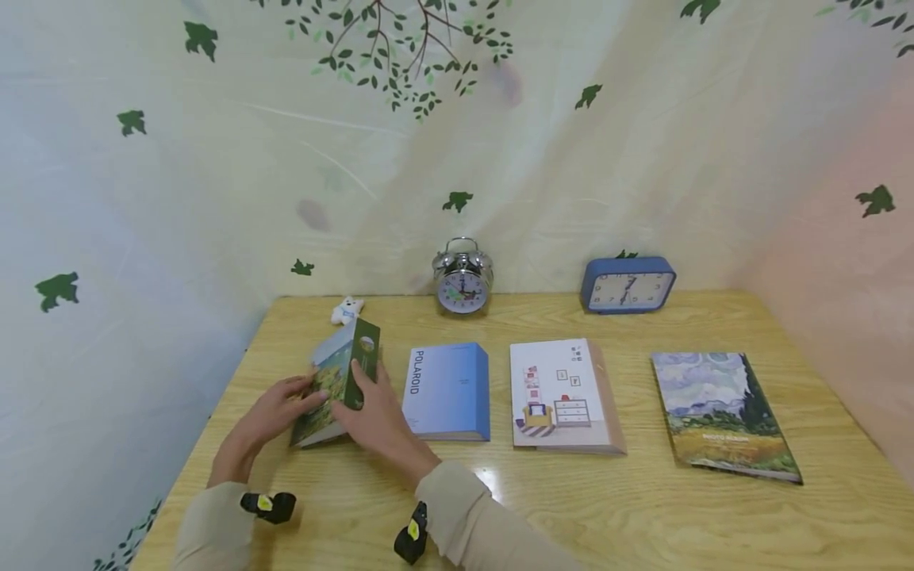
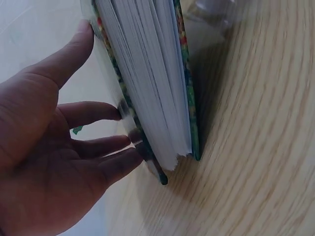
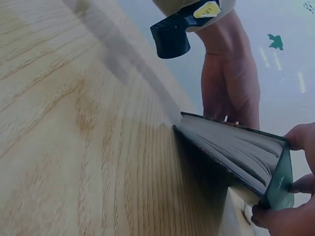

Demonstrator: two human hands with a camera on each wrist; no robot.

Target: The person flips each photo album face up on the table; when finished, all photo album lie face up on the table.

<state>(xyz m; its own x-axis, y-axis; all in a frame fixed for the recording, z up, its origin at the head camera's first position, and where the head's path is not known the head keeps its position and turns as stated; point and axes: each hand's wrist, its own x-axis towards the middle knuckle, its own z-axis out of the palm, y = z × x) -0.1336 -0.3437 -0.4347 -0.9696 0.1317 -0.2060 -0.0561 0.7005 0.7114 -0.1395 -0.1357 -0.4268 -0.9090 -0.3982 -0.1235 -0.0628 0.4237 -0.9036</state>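
A thick hardcover book (image 1: pixel 336 366) with a painted cover and dark green spine stands tilted at the left of the table. My right hand (image 1: pixel 382 416) grips it by the spine, and in the right wrist view the thumb and fingers lie on both sides of the green spine (image 3: pixel 281 184). My left hand (image 1: pixel 274 412) touches the painted cover. In the left wrist view its thumb and extended fingertips rest against that one cover, beside the white page edges (image 2: pixel 147 73). The book's lower edge is close to the wooden table; the covers are slightly apart at the pages.
To the right lie a blue POLAROID book (image 1: pixel 443 396), a white illustrated book (image 1: pixel 557 396) and a landscape-painting book (image 1: pixel 721 412). Along the back stand a small white bear figure (image 1: pixel 347 310), a silver twin-bell alarm clock (image 1: pixel 462 289) and a blue clock (image 1: pixel 630 287), before a patterned curtain.
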